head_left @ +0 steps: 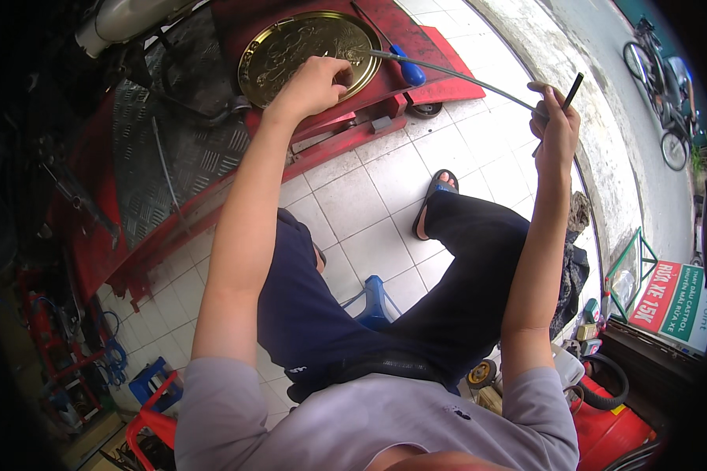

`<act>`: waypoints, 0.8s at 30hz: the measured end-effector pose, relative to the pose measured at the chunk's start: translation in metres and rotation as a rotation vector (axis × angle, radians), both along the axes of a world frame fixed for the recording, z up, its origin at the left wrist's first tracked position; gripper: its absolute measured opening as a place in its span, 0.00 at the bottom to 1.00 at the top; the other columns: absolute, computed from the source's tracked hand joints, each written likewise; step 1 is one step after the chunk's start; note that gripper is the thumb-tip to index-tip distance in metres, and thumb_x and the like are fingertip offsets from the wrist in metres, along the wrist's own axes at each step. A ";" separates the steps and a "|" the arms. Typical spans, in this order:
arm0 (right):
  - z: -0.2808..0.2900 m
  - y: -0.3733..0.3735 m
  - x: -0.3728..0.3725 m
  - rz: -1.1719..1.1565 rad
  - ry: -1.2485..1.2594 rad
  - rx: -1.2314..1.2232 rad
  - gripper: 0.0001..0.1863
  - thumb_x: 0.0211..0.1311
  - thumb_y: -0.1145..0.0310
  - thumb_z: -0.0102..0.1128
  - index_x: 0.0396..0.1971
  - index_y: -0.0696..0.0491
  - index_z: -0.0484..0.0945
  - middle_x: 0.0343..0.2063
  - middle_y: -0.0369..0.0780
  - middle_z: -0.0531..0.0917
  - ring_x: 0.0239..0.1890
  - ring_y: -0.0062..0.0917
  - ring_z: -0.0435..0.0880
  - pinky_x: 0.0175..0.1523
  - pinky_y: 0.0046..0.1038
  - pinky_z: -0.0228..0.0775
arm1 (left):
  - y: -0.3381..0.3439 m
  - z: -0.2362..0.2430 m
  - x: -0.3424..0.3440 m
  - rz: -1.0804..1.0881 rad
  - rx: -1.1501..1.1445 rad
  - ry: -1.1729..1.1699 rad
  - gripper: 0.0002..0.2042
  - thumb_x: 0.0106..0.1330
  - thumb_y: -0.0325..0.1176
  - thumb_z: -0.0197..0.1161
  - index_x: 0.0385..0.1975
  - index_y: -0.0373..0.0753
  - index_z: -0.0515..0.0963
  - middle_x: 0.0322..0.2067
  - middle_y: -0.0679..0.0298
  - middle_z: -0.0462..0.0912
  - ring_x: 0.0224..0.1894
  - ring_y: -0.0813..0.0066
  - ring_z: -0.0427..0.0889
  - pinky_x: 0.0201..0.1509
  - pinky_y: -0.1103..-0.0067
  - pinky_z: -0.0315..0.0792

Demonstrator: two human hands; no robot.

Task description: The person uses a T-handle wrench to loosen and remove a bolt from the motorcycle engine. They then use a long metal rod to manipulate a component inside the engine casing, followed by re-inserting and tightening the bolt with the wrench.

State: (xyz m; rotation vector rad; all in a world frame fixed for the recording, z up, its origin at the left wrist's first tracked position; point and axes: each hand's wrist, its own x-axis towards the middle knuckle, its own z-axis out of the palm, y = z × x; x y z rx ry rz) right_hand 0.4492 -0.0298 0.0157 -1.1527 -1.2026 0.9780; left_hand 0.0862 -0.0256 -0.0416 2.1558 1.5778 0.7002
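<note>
A round gold-coloured tray (300,43) with a raised pattern lies on a red metal stand. Over its near right part is my left hand (313,85), fingers curled down; whether something small is between them is hidden. My right hand (556,125), out to the right above the floor, is closed on a long thin grey cable (456,73). That cable runs left to the tray, where its end shows close to my left fingertips. A thin black rod (573,90) also sticks out of my right hand. Beside the tray lies a blue-handled screwdriver (411,72).
The red stand (440,59) has a caster under it. Left of the tray are a diamond-plate metal platform (145,169) and dark machine parts. White tiles (377,184) cover the floor; a blue stool (375,298) is between my legs. A motorbike (664,90) stands outside.
</note>
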 end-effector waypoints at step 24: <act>0.002 -0.002 -0.002 0.127 0.101 -0.005 0.14 0.69 0.69 0.47 0.37 0.63 0.79 0.12 0.22 0.56 0.12 0.06 0.48 0.17 0.17 0.35 | 0.006 0.018 -0.009 0.054 -0.133 -0.858 0.09 0.63 0.22 0.62 0.43 0.33 0.78 0.38 0.65 0.83 0.41 0.81 0.80 0.49 0.84 0.74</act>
